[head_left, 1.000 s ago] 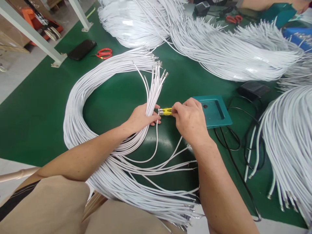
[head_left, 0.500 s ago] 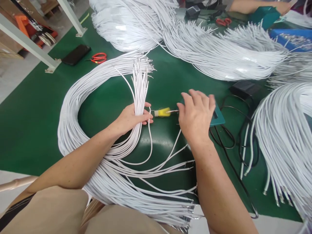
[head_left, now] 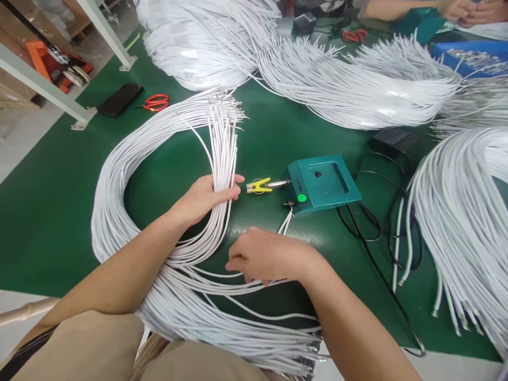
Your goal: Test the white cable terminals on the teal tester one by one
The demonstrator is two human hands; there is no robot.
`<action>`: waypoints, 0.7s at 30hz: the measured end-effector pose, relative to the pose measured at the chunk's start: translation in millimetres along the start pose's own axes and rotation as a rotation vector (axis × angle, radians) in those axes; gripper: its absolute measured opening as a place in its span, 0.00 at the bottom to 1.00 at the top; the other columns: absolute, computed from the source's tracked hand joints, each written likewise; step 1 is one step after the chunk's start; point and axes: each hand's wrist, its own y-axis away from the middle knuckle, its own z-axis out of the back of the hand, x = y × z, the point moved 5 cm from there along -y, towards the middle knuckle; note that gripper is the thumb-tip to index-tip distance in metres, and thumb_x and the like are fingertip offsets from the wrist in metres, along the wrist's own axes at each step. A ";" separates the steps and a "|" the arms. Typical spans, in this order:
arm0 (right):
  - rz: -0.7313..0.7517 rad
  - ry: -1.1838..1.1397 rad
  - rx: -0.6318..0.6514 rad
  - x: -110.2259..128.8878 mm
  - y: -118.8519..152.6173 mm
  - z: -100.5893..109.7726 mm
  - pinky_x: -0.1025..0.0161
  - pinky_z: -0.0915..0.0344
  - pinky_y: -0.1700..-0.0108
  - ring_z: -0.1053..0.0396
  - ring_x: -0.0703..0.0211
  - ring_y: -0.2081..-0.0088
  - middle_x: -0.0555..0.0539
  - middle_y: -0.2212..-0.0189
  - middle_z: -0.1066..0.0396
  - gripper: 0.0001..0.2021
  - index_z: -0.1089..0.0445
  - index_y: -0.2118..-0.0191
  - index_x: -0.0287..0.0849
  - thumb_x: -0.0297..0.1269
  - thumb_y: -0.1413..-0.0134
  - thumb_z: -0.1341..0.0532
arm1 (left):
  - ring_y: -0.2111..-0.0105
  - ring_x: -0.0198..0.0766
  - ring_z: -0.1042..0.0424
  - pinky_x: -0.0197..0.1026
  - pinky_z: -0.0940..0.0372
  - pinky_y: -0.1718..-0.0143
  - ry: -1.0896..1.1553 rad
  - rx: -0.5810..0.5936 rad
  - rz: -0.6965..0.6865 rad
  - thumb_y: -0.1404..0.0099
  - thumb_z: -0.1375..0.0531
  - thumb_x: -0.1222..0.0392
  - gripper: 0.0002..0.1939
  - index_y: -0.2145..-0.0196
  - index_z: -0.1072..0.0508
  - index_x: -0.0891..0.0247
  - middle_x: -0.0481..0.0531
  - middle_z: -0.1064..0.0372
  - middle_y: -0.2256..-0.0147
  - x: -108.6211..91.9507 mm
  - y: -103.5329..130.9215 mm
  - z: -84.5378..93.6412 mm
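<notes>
My left hand (head_left: 200, 198) is closed around an upright bunch of white wires (head_left: 223, 153), thumb across the front, metal-tipped ends pointing up. Low over the table, my right hand (head_left: 268, 256) has its fingers curled down at a white wire (head_left: 234, 274) among several loose ones; the fingertips are partly hidden. Beyond it stands a teal tester-like box (head_left: 323, 180) with a green button (head_left: 302, 198) and a shallow recess. From its left side a metal rod carries a yellow clip (head_left: 260, 185), close to my left fingertips but apart from them.
Coiled white wires (head_left: 115, 174) curve round on the left. Large wire bundles (head_left: 357, 90) lie at the back and right (head_left: 456, 211). Red scissors (head_left: 156, 102), a black phone-like object (head_left: 121, 99), a black adapter (head_left: 392, 142) and a blue tray (head_left: 440, 50) are around. Another person's hands (head_left: 472, 11) work opposite.
My right hand has left the teal box and come down towards me to the loose wires. The single wire end near the yellow clip now lies against the bunch in my left hand.
</notes>
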 end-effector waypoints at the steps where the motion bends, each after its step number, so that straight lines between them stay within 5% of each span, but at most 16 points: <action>1: -0.035 -0.090 0.013 -2.1 1.9 6.4 0.66 0.45 0.81 0.43 0.66 0.86 0.53 0.88 0.36 0.15 0.35 0.83 0.43 0.35 0.47 0.42 | 0.68 0.37 0.28 0.41 0.34 0.62 0.007 0.016 -0.007 0.49 0.32 0.52 0.26 0.53 0.26 0.63 0.50 0.26 0.69 -1.1 0.9 -1.8; 4: -0.122 -0.256 -0.335 -16.8 2.0 39.6 0.66 0.42 0.77 0.40 0.67 0.84 0.52 0.81 0.30 0.15 0.32 0.73 0.42 0.41 0.40 0.48 | 0.70 0.38 0.27 0.42 0.33 0.62 -0.042 0.049 -0.043 0.52 0.30 0.54 0.26 0.56 0.26 0.63 0.49 0.25 0.71 -6.0 4.9 -8.5; 8: -0.035 -0.351 -0.724 -32.8 -3.5 58.9 0.67 0.41 0.73 0.37 0.68 0.79 0.54 0.79 0.31 0.11 0.31 0.67 0.43 0.45 0.45 0.43 | 0.70 0.40 0.25 0.44 0.31 0.61 -0.160 0.142 -0.024 0.52 0.30 0.54 0.18 0.64 0.24 0.65 0.50 0.24 0.71 -9.3 9.9 -19.2; 17: -0.043 -0.556 -0.530 -35.1 -18.6 38.7 0.69 0.44 0.82 0.43 0.71 0.86 0.53 0.79 0.29 0.09 0.35 0.73 0.41 0.41 0.47 0.41 | 0.62 0.38 0.26 0.43 0.33 0.55 0.107 -0.024 -0.101 0.49 0.32 0.56 0.16 0.65 0.28 0.66 0.54 0.25 0.61 -5.5 1.4 -6.2; 21: -0.009 -0.542 -0.714 -38.5 -15.7 45.7 0.69 0.43 0.80 0.41 0.71 0.84 0.52 0.77 0.29 0.10 0.32 0.70 0.41 0.43 0.45 0.43 | 0.64 0.39 0.26 0.42 0.32 0.61 0.142 -0.057 -0.098 0.51 0.31 0.57 0.17 0.68 0.33 0.65 0.50 0.28 0.67 -3.4 1.1 -8.3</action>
